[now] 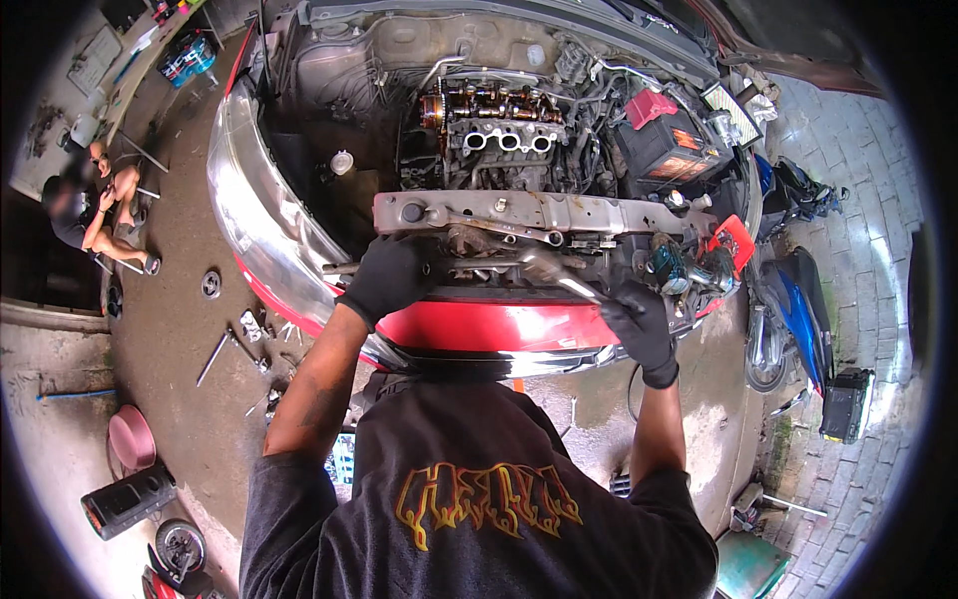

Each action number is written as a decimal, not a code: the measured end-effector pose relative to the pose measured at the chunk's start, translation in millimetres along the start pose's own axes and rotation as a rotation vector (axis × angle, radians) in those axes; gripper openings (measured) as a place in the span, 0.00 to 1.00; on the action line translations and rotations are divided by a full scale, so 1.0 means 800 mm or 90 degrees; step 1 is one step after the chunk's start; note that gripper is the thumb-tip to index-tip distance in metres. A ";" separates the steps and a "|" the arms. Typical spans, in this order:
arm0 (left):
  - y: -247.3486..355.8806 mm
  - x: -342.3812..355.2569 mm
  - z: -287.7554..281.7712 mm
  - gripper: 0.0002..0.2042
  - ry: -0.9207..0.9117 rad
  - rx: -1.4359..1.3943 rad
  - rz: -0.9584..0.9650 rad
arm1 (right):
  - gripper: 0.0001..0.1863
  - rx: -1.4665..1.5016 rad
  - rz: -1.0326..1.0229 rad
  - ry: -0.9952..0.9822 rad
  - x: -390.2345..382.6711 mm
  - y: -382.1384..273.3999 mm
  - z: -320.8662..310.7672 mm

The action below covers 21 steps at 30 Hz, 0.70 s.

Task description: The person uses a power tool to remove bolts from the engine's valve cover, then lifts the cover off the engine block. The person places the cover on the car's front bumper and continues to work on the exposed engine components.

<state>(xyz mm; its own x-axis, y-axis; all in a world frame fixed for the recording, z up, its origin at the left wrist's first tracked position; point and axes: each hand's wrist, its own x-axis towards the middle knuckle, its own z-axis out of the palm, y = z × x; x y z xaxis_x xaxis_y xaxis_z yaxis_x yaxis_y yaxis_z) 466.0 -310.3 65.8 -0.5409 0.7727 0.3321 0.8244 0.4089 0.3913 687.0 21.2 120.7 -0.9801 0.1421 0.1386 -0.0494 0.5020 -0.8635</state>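
Observation:
My left hand [387, 278], in a black glove, closes round a long metal bar [479, 264] that lies crosswise in front of the radiator support [589, 212]. My right hand [639, 324], gloved too, grips the handle of a shiny metal tool [579, 287]. That tool's wider head is blurred and close to the bar; I cannot tell whether they touch. Just beyond my hands, a wrench [499, 228] rests along the support. Farther back is the opened engine [509, 142], with its camshafts [489, 105] exposed. Below my hands runs the red bumper [489, 324].
A teal cordless power tool [671, 268] lies at the front right, near a red plastic piece [733, 242]. The car battery [674, 150] is behind it. Loose tools [230, 344] lie on the floor at left, where a person [95, 215] sits. A motorcycle [798, 309] stands at right.

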 end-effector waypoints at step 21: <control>0.136 -0.038 -0.002 0.14 -0.112 -0.234 -0.067 | 0.14 -0.168 -0.240 -0.162 -0.033 -0.029 0.150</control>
<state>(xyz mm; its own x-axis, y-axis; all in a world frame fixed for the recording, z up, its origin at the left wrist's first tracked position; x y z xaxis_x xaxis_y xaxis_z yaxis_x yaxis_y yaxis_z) 571.7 -289.9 99.7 -0.5561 0.8201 0.1347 0.6342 0.3140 0.7065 691.1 -96.6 79.1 -0.9207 -0.2858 0.2657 -0.3903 0.6807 -0.6199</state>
